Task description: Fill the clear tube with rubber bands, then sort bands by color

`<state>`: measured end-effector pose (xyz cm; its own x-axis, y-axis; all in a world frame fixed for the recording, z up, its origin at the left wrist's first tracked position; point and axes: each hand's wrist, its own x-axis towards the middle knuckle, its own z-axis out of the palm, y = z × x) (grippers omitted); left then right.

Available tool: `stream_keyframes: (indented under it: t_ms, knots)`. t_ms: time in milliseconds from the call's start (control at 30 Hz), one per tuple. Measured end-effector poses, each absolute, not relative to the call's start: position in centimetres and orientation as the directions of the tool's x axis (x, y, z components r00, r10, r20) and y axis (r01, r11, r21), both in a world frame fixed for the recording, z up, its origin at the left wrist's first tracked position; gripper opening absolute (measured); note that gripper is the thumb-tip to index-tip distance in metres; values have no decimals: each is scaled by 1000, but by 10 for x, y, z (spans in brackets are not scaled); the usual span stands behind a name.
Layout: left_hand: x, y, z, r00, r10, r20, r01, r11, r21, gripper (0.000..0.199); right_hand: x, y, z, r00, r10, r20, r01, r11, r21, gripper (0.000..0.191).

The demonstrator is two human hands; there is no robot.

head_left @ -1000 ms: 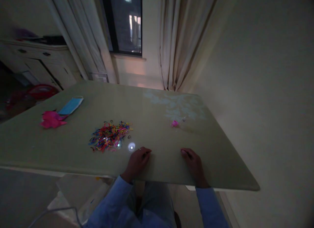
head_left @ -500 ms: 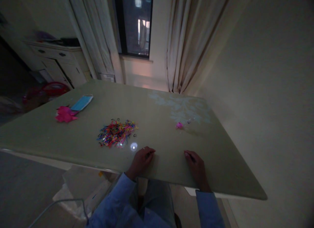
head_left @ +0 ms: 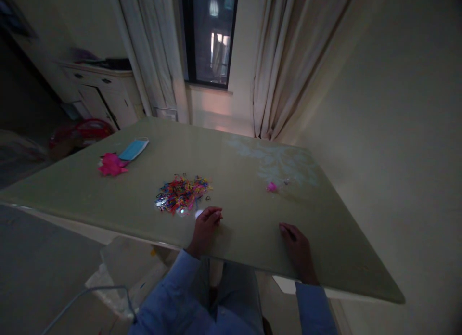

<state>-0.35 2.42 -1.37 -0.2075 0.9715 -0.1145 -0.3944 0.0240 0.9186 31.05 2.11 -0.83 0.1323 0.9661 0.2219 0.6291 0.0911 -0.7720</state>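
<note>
A loose pile of small multicoloured bands (head_left: 183, 193), probably rubber bands, lies left of centre on the pale green table (head_left: 231, 171). My left hand (head_left: 206, 228) is raised at the pile's near right side, with thumb and fingers pressed together; anything between them is too small to see. My right hand (head_left: 298, 246) rests by the near edge, its fingers curled together and their grip too dark to make out. Beyond it lies a small bright pink object (head_left: 271, 186) beside a little clear piece (head_left: 286, 182).
A blue face mask (head_left: 134, 149) and a crumpled pink item (head_left: 112, 165) lie at the far left of the table. Behind stand a white cabinet (head_left: 104, 92) and curtains (head_left: 276, 60) by a window. A wall (head_left: 390, 147) rises on the right.
My left hand has moved slightly left and up, closer to the pile. The right hand stays curled in much the same place. The whole view has shifted a little.
</note>
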Motion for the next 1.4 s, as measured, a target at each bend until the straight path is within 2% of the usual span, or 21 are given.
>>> stream_keyframes:
  t_ms: [100, 200, 267, 333, 433, 500, 600, 767, 933, 1167, 1400]
  knots:
    - [-2, 23, -15, -89, 996, 32, -116, -42, 992, 30, 312, 22, -10, 140, 967, 212, 637, 76, -767, 44]
    - [-8, 28, -16, 176, 951, 255, 218, -290, 932, 27, 315, 24, -14, 148, 965, 216, 652, 69, -755, 45]
    - [-17, 39, -13, 328, 882, 337, 397, -453, 798, 27, 317, 25, -16, 144, 964, 223, 661, 74, -746, 45]
    - [-29, 56, -7, 393, 859, 328, 580, -508, 637, 30, 318, 26, -17, 138, 964, 226, 670, 77, -738, 45]
    - [-53, 86, 6, 356, 906, 231, 826, -420, 376, 36, 319, 27, -17, 142, 963, 231, 683, 74, -727, 47]
    - [-69, 106, 13, 277, 944, 177, 920, -314, 236, 41, 319, 28, -17, 138, 963, 233, 693, 74, -718, 47]
    - [-89, 129, 19, 248, 955, 161, 941, -277, 195, 42, 320, 28, -17, 128, 963, 235, 708, 77, -702, 47]
    - [-110, 139, 16, 361, 928, 95, 915, -372, 154, 49, 322, 29, -17, 144, 960, 239, 716, 66, -695, 46]
    - [-125, 133, 9, 415, 902, 120, 898, -427, 103, 49, 320, 29, -14, 173, 958, 228, 720, 35, -693, 47]
    - [-141, 129, 5, 249, 960, 126, 961, -261, 91, 61, 318, 28, -9, 191, 960, 203, 726, 1, -688, 49]
    - [-163, 127, 13, 111, 992, 53, 984, -117, 134, 59, 319, 29, -9, 223, 956, 191, 706, -24, -708, 46]
